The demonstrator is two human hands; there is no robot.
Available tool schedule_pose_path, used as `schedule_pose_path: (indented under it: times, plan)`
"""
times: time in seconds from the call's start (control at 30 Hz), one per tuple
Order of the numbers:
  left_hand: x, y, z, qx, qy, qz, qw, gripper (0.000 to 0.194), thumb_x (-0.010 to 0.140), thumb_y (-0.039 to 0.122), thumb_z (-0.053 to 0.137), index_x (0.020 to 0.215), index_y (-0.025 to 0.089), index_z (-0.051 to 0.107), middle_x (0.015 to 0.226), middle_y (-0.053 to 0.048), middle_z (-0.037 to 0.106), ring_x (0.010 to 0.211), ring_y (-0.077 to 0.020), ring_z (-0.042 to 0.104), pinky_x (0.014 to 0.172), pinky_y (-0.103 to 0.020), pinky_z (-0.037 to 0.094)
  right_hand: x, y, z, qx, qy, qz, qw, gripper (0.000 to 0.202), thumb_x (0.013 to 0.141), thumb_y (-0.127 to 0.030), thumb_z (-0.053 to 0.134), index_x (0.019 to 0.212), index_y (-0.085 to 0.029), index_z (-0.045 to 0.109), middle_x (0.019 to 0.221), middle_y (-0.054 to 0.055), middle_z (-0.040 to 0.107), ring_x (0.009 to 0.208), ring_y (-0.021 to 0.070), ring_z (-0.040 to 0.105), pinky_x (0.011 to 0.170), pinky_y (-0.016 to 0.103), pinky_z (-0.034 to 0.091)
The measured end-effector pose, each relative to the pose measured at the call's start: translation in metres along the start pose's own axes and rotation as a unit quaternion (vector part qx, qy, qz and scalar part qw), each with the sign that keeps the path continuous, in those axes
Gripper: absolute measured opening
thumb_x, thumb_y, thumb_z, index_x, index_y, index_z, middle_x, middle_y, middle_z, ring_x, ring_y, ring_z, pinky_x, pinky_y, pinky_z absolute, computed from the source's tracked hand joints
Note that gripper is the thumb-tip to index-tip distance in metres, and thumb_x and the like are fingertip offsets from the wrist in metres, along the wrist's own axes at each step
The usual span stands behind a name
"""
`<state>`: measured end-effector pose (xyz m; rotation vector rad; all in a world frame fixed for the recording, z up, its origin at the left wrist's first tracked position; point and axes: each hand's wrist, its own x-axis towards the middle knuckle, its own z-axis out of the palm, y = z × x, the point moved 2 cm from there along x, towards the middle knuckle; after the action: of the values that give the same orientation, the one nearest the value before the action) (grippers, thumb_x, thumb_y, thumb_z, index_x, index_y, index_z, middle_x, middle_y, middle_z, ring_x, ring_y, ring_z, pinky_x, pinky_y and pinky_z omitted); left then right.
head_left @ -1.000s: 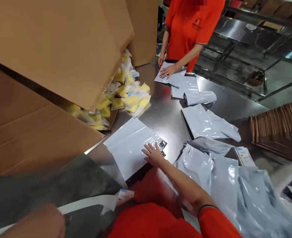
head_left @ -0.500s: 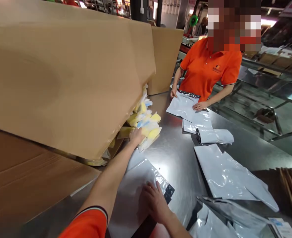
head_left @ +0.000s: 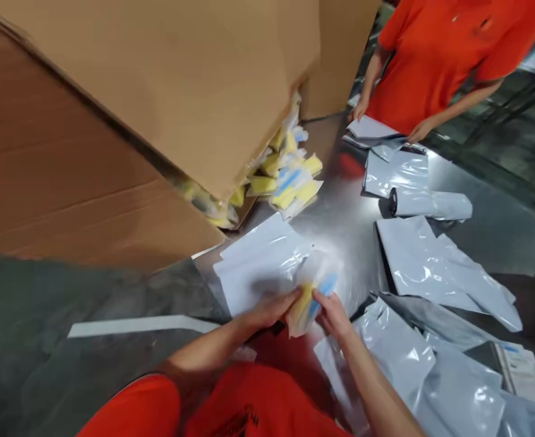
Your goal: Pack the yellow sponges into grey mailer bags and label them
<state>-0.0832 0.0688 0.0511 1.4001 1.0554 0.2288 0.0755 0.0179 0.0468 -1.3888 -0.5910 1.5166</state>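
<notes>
A clear plastic packet with yellow and blue contents (head_left: 301, 313) is held between my two hands, close to my body. My left hand (head_left: 274, 307) grips its left edge. On the opposite edge, my right hand (head_left: 335, 314) pinches it with the thumb on top. White plastic mailing bags (head_left: 253, 261) lie flat on the metal table just beyond my left hand, partly under the packet. More yellow and blue packets (head_left: 290, 182) spill from the opening of a large cardboard box (head_left: 195, 79).
White mailing bags (head_left: 422, 261) and a rolled bundle of bags (head_left: 431, 204) lie on the metal table (head_left: 335, 212) at right. Crumpled grey-white bags (head_left: 395, 340) are beside my right arm. Across the table, a co-worker in orange (head_left: 449, 54) handles a white bag.
My left hand has come back from the pile at the box with a packet. My right hand has left the flat bags and now holds the packet too. The view has tilted down.
</notes>
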Motion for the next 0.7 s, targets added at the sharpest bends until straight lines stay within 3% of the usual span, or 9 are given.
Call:
schedule_pose_path:
  times: [0.1,0.17,0.23,0.3,0.4,0.5,0.6,0.7]
  plan:
    - [-0.017,-0.03,0.009,0.112,0.087,0.008,0.99,0.034,0.096,0.043,0.048,0.094,0.017,0.069,0.101,-0.01,0.068,0.101,-0.0255,0.063,0.09,-0.035,0.048,-0.037,0.033,-0.026,0.075,0.076,0.067,0.992,0.047,0.063,-0.053,0.083,0.09,-0.018,0.066,0.084,0.008,0.073,0.076,0.0234,0.071,0.076,0.036,0.059]
    - [-0.019,-0.045,0.007,0.238,0.143,0.022,0.96,0.022,0.092,0.026,0.053,0.107,0.016,0.065,0.117,-0.012,0.063,0.112,-0.0273,0.058,0.098,-0.036,0.045,-0.058,0.052,-0.039,0.097,0.104,0.1,0.985,0.048,0.062,-0.049,0.085,0.092,-0.018,0.065,0.085,0.007,0.074,0.076,0.0227,0.071,0.074,0.034,0.059]
    - [-0.017,-0.057,0.006,0.331,0.163,0.032,0.929,0.023,0.09,0.014,0.05,0.108,0.013,0.063,0.118,-0.015,0.061,0.111,-0.0279,0.057,0.098,-0.038,0.045,-0.075,0.066,-0.046,0.085,0.094,0.119,0.985,0.053,0.059,-0.047,0.087,0.097,-0.018,0.063,0.086,0.006,0.073,0.077,0.0238,0.072,0.073,0.035,0.06]
    - [-0.013,-0.064,0.005,0.345,0.165,0.035,0.923,0.021,0.09,0.009,0.046,0.1,0.011,0.064,0.112,-0.017,0.062,0.108,-0.028,0.057,0.096,-0.039,0.046,-0.087,0.072,-0.046,0.047,0.094,0.111,0.988,0.056,0.057,-0.045,0.087,0.098,-0.018,0.061,0.084,0.004,0.073,0.075,0.0244,0.071,0.071,0.037,0.06]
    - [-0.007,-0.069,-0.001,0.315,0.163,0.035,0.934,0.021,0.09,0.009,0.045,0.092,0.013,0.066,0.107,-0.016,0.066,0.106,-0.0259,0.06,0.095,-0.037,0.046,-0.099,0.073,-0.035,-0.035,0.089,0.075,0.993,0.051,0.058,-0.045,0.084,0.096,-0.019,0.061,0.081,0.003,0.072,0.07,0.0226,0.069,0.065,0.034,0.058]
    - [0.0,-0.066,-0.013,0.271,0.156,0.033,0.949,0.023,0.092,0.014,0.046,0.091,0.014,0.069,0.098,-0.01,0.07,0.095,-0.0205,0.064,0.085,-0.029,0.048,-0.099,0.073,-0.009,-0.129,0.007,0.072,0.989,0.039,0.064,-0.043,0.078,0.092,-0.019,0.064,0.079,0.003,0.071,0.066,0.0195,0.065,0.062,0.03,0.054]
    - [0.002,-0.055,-0.025,0.227,0.157,0.039,0.96,0.028,0.093,0.019,0.045,0.096,0.01,0.071,0.09,-0.007,0.072,0.085,-0.018,0.066,0.074,-0.025,0.048,-0.085,0.074,0.021,-0.199,-0.074,0.076,0.974,0.026,0.067,-0.035,0.07,0.087,-0.018,0.065,0.073,0.001,0.068,0.064,0.0174,0.061,0.06,0.028,0.051]
    - [-0.003,-0.037,-0.024,0.201,0.164,0.062,0.964,0.032,0.093,0.02,0.043,0.099,0.008,0.072,0.09,-0.008,0.072,0.084,-0.0184,0.065,0.075,-0.026,0.047,-0.057,0.068,0.043,-0.236,-0.075,0.057,0.967,0.022,0.072,-0.033,0.062,0.087,-0.017,0.062,0.071,0.0,0.065,0.064,0.0163,0.059,0.06,0.027,0.049]
